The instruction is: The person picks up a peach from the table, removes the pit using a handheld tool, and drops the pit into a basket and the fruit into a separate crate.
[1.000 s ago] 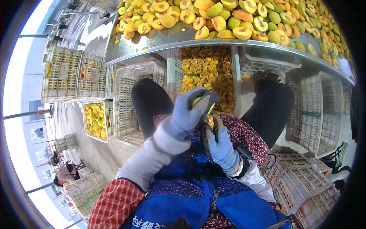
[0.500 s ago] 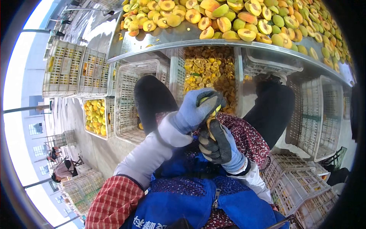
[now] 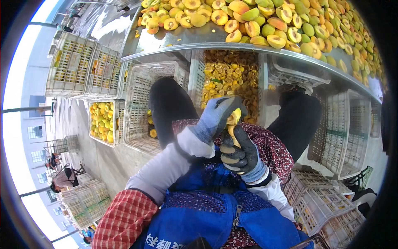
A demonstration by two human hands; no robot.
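My left hand point(image 3: 219, 113), in a blue glove with a dark palm, is closed around a yellow fruit half point(image 3: 235, 116) above my lap. Just below it, my right hand point(image 3: 241, 152), gloved the same way, grips a narrow gold-coloured tool point(image 3: 233, 135). The tool's upper end meets the fruit, and fingers hide part of both. Beyond my hands, between my knees, a crate point(image 3: 262, 89) holds yellow fruit pieces. Halved peach-like fruit point(image 3: 275, 40) lies piled on the metal table point(image 3: 182, 43).
A pale crate point(image 3: 129, 89) stands beside my left knee, with a fruit-filled crate point(image 3: 118, 124) left of it. Stacked crates point(image 3: 72, 66) stand farther left. More crates point(image 3: 327, 203) are at lower right. A seated person point(image 3: 66, 176) is at far left.
My left hand has turned and tilted, showing more of the fruit's yellow flesh. My right hand has shifted slightly right, and more of the tool shows. The whole view has shifted slightly.
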